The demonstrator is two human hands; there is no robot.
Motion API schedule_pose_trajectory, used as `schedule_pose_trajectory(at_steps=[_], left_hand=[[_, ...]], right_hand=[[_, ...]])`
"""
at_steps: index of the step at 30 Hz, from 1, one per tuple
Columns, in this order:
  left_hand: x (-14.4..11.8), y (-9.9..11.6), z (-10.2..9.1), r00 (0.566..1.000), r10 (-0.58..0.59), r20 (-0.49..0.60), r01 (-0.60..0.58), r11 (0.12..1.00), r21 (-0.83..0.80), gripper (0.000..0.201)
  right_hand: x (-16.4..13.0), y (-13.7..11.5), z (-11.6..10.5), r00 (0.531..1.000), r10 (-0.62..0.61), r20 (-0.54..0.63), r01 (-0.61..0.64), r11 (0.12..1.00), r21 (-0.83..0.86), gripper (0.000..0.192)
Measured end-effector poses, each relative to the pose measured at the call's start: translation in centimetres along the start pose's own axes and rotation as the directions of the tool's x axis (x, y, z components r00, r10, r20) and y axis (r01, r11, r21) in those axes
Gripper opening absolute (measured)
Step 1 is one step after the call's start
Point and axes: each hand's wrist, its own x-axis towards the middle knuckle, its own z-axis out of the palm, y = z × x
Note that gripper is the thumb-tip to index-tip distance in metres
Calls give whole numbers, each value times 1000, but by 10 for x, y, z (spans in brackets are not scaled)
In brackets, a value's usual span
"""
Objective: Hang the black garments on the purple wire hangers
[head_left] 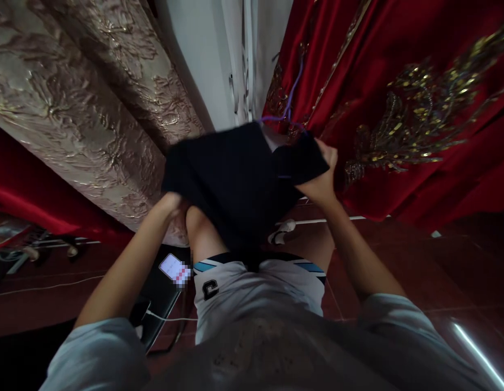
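Observation:
A black garment [235, 174] hangs spread in front of my knees, above my white shorts. My left hand [174, 205] grips its lower left edge, mostly hidden behind the cloth. My right hand [323, 171] is closed on the garment's upper right corner, close to a red embroidered cloth [419, 103]. A thin purple cord [290, 98] runs up from the garment's top edge against the red cloth.
A beige brocade curtain [84, 103] hangs at the left, a white wall or door frame [219, 54] between it and the red cloth. A phone [174, 269] with a lit screen and a white cable lies on a dark stool by my left knee. The floor is dark red tile.

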Motion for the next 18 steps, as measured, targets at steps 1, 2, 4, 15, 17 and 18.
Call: schedule_pose_trajectory(at_steps=[1,2,4,15,17,18], left_hand=[[-5,-8,-5,998,-54,19,55,997,-46,60],[-10,-16,-7,992,-113,63,119,989,-93,69],[-17,-30,-6,982,-168,85,182,962,-204,78],[-53,-70,36,911,5,-413,-85,981,-175,47],[-60,-69,43,882,-51,-468,-70,969,-236,42],[-64,-69,46,865,-83,-494,-63,960,-271,40]], right_hand=[[9,1,-9,1000,22,-11,-23,997,-75,106],[20,-1,-16,999,39,-9,-40,989,-139,105],[42,-11,-27,998,43,42,-33,976,-213,102],[54,-46,-62,934,-218,284,266,953,-144,93],[48,-46,-63,929,-248,276,281,956,-86,91],[44,-48,-60,931,-253,263,276,960,-52,88]])
